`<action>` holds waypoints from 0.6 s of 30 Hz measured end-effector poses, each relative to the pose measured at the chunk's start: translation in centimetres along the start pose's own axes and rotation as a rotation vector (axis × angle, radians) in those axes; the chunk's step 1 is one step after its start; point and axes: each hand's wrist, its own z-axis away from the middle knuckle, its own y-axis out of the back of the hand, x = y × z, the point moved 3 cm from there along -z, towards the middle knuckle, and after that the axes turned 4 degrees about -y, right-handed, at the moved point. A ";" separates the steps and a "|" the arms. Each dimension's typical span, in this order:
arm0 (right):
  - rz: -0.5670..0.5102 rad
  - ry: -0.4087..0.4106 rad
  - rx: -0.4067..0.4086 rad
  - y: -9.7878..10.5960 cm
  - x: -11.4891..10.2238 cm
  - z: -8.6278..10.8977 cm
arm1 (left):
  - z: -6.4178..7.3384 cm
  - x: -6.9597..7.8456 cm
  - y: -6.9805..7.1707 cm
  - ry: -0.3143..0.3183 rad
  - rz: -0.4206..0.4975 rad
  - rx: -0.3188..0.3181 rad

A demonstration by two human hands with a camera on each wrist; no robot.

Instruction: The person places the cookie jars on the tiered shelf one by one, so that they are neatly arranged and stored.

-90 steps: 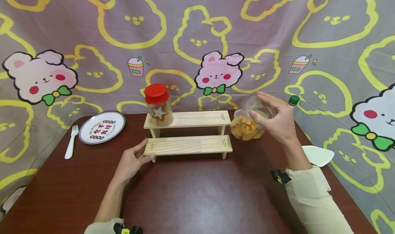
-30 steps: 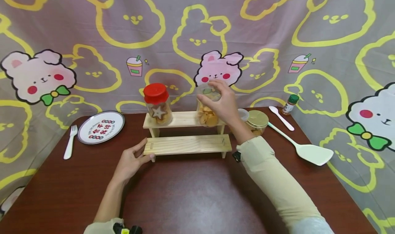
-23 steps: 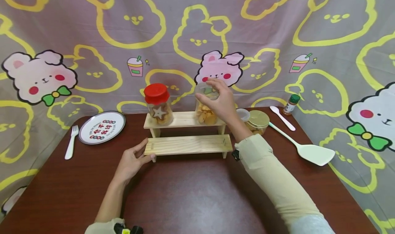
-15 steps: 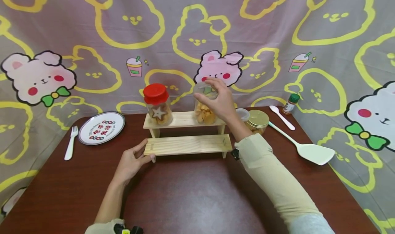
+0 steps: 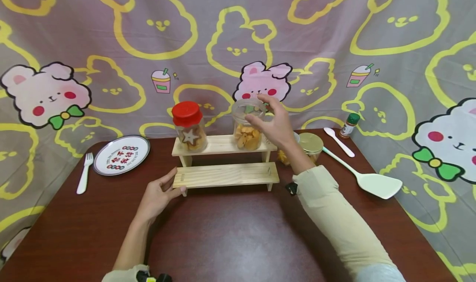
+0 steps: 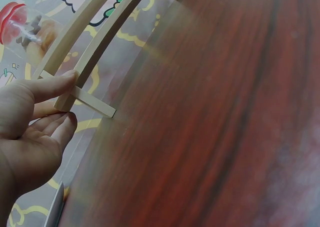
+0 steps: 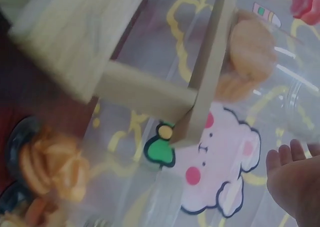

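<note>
Thumb and fingers spread, your right hand [image 5: 278, 126] has just released the clear, round jar of golden biscuits [image 5: 247, 136], seemingly settled upright on the pale wooden upper shelf [image 5: 220, 143]; your left hand [image 5: 156, 196] pinches the pale wooden lower shelf [image 5: 227, 174].

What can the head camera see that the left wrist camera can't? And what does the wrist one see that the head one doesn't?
Only the head view: the right hand, the clear cookie jar, the green-capped bottle and the spatula.

Only the left wrist view: the palm side of the left hand.

Both: that hand gripping the front wooden shelf, the red-lidded jar, table and cartoon backdrop.
</note>
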 end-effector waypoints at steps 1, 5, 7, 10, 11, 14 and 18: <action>-0.009 0.006 0.000 0.3 0.2 0.1 | 0.0 0.0 0.0 0.000 0.001 0.001; -0.010 0.016 0.012 1.2 1.0 0.7 | 0.0 -0.1 0.0 -0.004 -0.001 0.003; 0.003 0.003 0.017 1.7 1.5 0.9 | 0.0 -0.1 0.1 -0.002 -0.001 0.004; 0.035 -0.028 0.021 2.3 2.2 1.5 | 0.0 -0.1 0.1 0.002 0.003 0.004; 0.045 -0.042 0.019 2.5 2.5 1.7 | 0.0 -0.1 0.1 0.002 0.004 0.004; 0.080 -0.104 0.015 3.1 3.4 2.4 | 0.0 0.0 0.0 0.002 0.008 0.003; 0.134 -0.154 0.007 4.0 4.7 3.4 | 0.0 0.1 -0.1 0.003 0.007 0.003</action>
